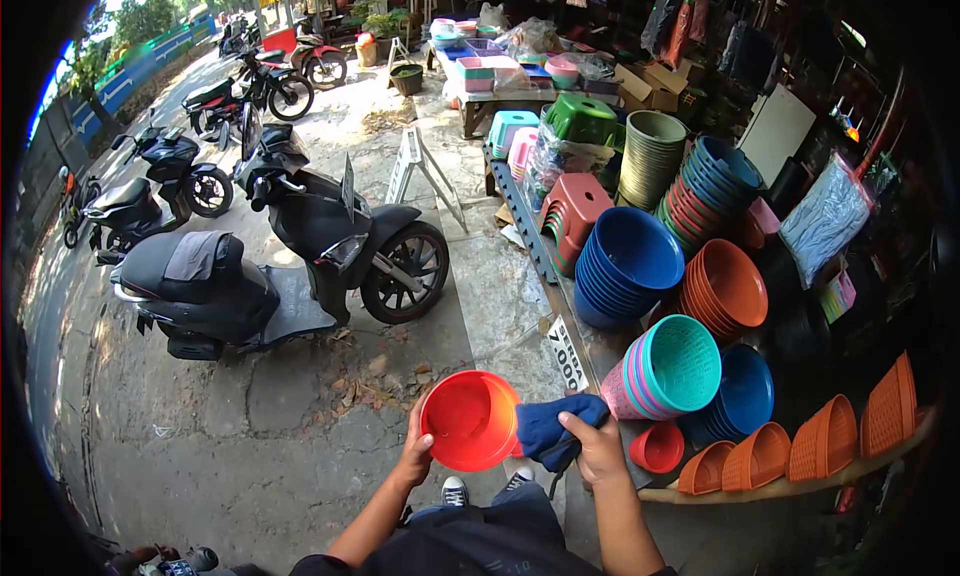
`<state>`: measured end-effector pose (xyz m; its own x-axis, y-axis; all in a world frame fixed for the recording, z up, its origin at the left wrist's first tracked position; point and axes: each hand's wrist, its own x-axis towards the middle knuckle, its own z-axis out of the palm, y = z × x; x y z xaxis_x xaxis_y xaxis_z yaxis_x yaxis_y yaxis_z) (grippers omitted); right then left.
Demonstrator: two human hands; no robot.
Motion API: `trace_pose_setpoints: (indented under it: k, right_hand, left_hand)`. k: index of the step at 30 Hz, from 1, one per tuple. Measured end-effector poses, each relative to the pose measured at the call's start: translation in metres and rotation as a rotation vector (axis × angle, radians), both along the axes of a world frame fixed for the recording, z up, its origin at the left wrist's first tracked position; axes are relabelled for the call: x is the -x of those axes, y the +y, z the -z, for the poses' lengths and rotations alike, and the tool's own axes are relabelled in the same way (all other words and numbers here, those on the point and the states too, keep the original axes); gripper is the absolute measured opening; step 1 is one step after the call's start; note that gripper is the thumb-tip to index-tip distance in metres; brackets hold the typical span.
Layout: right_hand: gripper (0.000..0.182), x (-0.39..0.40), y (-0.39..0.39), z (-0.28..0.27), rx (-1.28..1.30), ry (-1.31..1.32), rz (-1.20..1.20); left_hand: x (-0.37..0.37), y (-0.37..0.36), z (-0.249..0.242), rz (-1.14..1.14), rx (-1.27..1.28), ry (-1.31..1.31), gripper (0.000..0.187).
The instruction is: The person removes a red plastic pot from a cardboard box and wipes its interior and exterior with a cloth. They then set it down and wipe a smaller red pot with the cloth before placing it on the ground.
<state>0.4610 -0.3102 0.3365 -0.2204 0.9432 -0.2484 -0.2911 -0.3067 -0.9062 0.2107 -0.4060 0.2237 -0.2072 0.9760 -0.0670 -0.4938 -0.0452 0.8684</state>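
Observation:
A red plastic bucket (468, 422), its open top tilted toward the camera, is held in front of my body. My left hand (413, 450) grips its left rim, with the thumb at the edge. My right hand (592, 446) is closed on a dark blue cloth (548, 426), thumb on top. The cloth's left end lies against the right side of the bucket. The inside of the bucket shows a darker red round bottom and nothing else.
Right of my hands, a low stand holds stacked blue buckets (622, 266), turquoise and pink baskets (672, 368), a small red pot (657, 447) and orange planters (757, 458). A black scooter (330, 238) stands ahead left, beside a folding sign frame (420, 176).

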Motion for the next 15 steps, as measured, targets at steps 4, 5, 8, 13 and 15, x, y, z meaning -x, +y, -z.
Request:
trace_pose_setpoints:
  k: [4,5,8,13,15]
  right_hand:
    - [0.030,0.033,-0.014,-0.022,-0.011,0.148,0.104]
    - [0.029,0.050,-0.021,-0.018,-0.071,0.099,0.143]
    - [0.034,0.092,-0.031,0.004,-0.413,-0.214,0.066]
    - [0.046,0.132,-0.025,0.056,-0.292,-0.385,-0.310]
    - [0.048,0.131,-0.019,0.040,-0.333,-0.481,-0.617]
  left_hand:
    - [-0.005,0.006,-0.022,-0.052,-0.052,0.039,0.117]
    - [-0.009,0.005,-0.029,-0.077,-0.051,0.065,0.119]
    - [-0.014,0.006,-0.035,-0.101,-0.102,0.100,0.121]
    - [-0.011,0.007,-0.031,-0.077,-0.156,0.227,0.125]
    - [0.000,0.008,-0.041,-0.059,-0.176,0.237,0.125]
